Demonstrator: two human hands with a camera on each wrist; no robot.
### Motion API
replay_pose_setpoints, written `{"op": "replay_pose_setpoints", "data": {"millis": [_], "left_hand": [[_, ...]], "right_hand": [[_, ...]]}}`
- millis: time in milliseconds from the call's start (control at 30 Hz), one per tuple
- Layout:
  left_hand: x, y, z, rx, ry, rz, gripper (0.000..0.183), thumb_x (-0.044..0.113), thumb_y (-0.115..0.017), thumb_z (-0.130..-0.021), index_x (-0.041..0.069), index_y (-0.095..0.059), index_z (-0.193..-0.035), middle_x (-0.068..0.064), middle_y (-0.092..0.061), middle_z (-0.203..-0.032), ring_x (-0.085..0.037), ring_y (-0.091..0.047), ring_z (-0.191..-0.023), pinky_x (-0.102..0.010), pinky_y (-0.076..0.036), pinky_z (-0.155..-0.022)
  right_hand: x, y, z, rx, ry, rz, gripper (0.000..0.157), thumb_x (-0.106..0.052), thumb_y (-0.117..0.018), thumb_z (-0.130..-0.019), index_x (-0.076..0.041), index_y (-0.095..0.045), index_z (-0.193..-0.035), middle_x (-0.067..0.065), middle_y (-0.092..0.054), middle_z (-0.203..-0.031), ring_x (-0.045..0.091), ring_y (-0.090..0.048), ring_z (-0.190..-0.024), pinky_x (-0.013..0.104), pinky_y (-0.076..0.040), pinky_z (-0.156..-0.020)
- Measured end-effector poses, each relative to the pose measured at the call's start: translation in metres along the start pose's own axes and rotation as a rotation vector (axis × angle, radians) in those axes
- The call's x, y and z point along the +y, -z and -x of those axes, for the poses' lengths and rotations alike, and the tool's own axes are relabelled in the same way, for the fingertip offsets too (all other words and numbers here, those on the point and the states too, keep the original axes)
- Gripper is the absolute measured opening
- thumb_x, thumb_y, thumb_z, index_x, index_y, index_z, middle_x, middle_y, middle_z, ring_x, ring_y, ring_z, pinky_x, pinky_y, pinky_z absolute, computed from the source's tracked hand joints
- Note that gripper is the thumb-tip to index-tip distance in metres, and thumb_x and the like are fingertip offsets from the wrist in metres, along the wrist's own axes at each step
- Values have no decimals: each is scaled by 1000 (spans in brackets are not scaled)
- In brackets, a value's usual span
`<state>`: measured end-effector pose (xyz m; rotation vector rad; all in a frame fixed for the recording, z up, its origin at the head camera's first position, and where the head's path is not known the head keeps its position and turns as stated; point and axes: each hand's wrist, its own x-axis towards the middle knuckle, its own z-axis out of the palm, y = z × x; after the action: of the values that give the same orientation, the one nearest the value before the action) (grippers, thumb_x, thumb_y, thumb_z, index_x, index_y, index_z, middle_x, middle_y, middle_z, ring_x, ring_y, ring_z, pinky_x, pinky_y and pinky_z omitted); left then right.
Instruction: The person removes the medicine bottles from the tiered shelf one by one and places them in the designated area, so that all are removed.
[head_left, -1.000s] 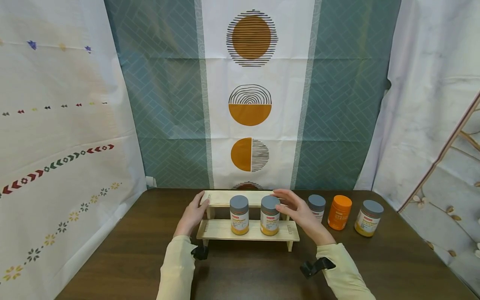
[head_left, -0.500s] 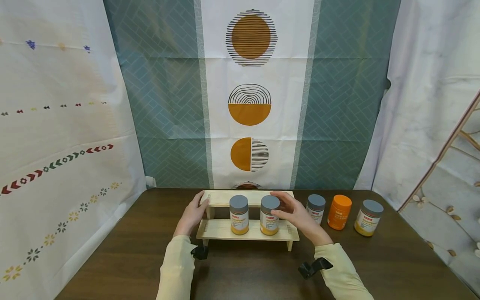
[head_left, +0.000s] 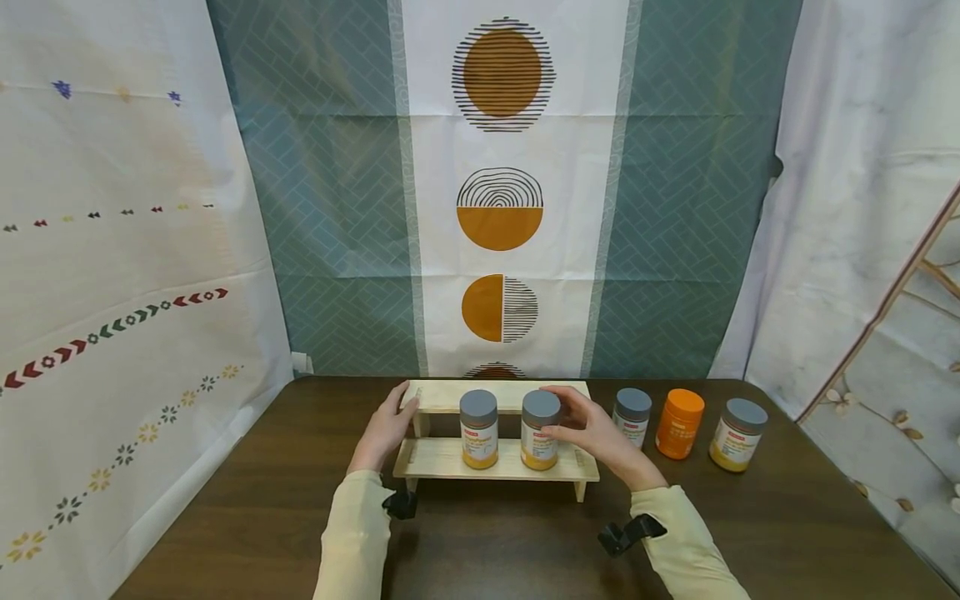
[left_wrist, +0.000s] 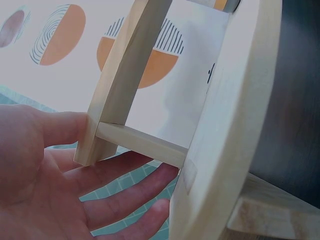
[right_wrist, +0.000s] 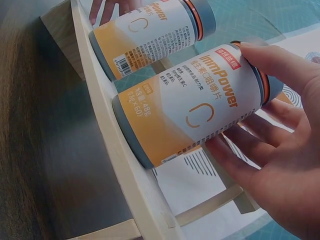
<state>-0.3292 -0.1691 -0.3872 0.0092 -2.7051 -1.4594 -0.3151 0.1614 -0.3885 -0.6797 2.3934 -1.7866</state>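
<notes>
A two-tier pale wooden rack stands mid-table in the head view. My left hand holds its left end; in the left wrist view the thumb lies against the upper plank, fingers behind and below it. Two grey-lidded supplement jars with white-and-yellow labels stand upright on the lower shelf. My right hand grips the right-hand jar from its right side. In the right wrist view the thumb is near the lid of that jar and the fingers curl behind it. The other jar stands beside it, untouched.
Right of the rack stand a grey-lidded jar, an orange jar and another grey-lidded jar. The dark wooden table ends at a patterned curtain behind. White cloths hang at both sides.
My right hand has shifted slightly left, and its thumb has moved from the right-hand jar's lid down onto its label. The left hand and rack look the same.
</notes>
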Motion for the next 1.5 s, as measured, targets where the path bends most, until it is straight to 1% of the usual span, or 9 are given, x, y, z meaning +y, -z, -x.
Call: {"op": "replay_pose_setpoints", "data": {"millis": [100,267,500,667,867,1133,1300,1433,1500], "left_hand": [[0,0,0,-1,0,0,56,29,-39,-105,8,-22,-154,-25,-32,-154,-45,-38,-138,-61,-31,-111],[-1,0,0,0,2,-2,56,29,-40,-105,8,-22,-154,-25,-30,-155,-45,-34,-140,-61,-30,-112],[-3,-1,-1,-1,2,8,57,27,-40,-105,8,-21,-155,-26,-29,-156,-46,-36,-139,-62,-31,-111],[-3,-1,-2,0,3,11,56,28,-40,-105,8,-22,-154,-25,-29,-156,-45,-35,-140,-61,-30,-112],[-3,-1,-3,5,0,8,56,28,-40,-105,8,-22,-154,-25,-28,-156,-45,-32,-142,-62,-28,-113],[-2,0,0,-6,0,21,56,28,-40,-105,8,-22,-154,-24,-27,-157,-45,-32,-142,-61,-28,-113],[-3,0,0,-7,-7,27,56,27,-41,-105,8,-22,-155,-25,-27,-157,-45,-35,-140,-61,-29,-113],[-2,-1,2,5,-23,25,58,35,-41,-104,9,-24,-154,-25,-30,-155,-46,-35,-139,-62,-30,-111],[-2,-1,2,10,-28,25,59,37,-41,-104,9,-25,-154,-26,-31,-155,-47,-35,-139,-63,-30,-110]], "right_hand": [[0,1,1,8,12,13,62,-23,-71,-88,-14,-43,-143,17,-51,-140,35,-54,-125,50,-46,-103],[0,2,0,29,31,35,61,-22,-74,-86,-13,-47,-140,18,-55,-136,32,-59,-118,47,-49,-100],[-9,5,2,41,21,8,61,-22,-77,-83,-12,-50,-137,19,-58,-132,28,-62,-110,43,-51,-96],[-17,11,5,74,0,15,61,-25,-77,-83,-15,-51,-136,16,-57,-134,30,-59,-114,47,-51,-96],[-17,20,9,97,1,41,58,-26,-77,-83,-19,-52,-136,14,-57,-135,33,-55,-121,50,-49,-98],[-11,31,11,87,5,51,59,-27,-75,-84,-16,-50,-137,16,-57,-135,34,-55,-123,51,-48,-99],[-11,41,16,82,-5,43,61,-27,-76,-84,-17,-49,-138,13,-59,-132,27,-60,-118,47,-49,-98],[-12,48,20,86,-1,58,58,-26,-76,-84,-18,-52,-136,10,-62,-129,15,-63,-110,45,-50,-96],[-11,52,21,90,2,66,58,-25,-76,-84,-17,-52,-136,9,-63,-128,13,-63,-109,46,-50,-96]]}}
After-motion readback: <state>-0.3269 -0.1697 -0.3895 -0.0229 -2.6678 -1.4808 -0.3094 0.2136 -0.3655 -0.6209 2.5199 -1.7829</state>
